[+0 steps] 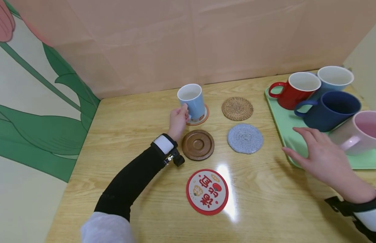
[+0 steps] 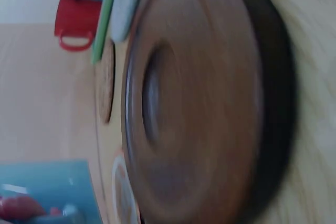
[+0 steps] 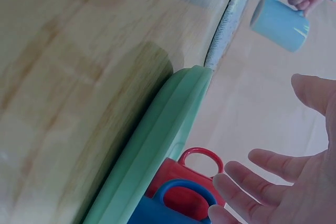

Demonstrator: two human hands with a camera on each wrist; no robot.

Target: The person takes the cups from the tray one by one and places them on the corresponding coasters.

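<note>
My left hand (image 1: 177, 122) pinches the handle of a light blue mug (image 1: 196, 105). The mug stands upright at a round patterned coaster with an orange rim (image 1: 195, 122); whether its base touches the coaster I cannot tell. Just below that hand lies a dark brown wooden coaster (image 1: 198, 145), large in the left wrist view. On the right, my right hand (image 1: 330, 160) hovers over the near edge of the green tray (image 1: 286, 141) with spread fingers, holding nothing. Closest to it are a pink mug (image 1: 355, 133) and a dark blue mug (image 1: 330, 109).
A red mug (image 1: 298, 90) and another light blue mug (image 1: 335, 78) stand at the tray's back. A woven rattan coaster (image 1: 237, 108), a grey-blue knitted coaster (image 1: 245, 138) and a red-rimmed printed coaster (image 1: 207, 192) lie on the wooden table (image 1: 151, 216). Behind rises a pinkish covering (image 1: 145, 47).
</note>
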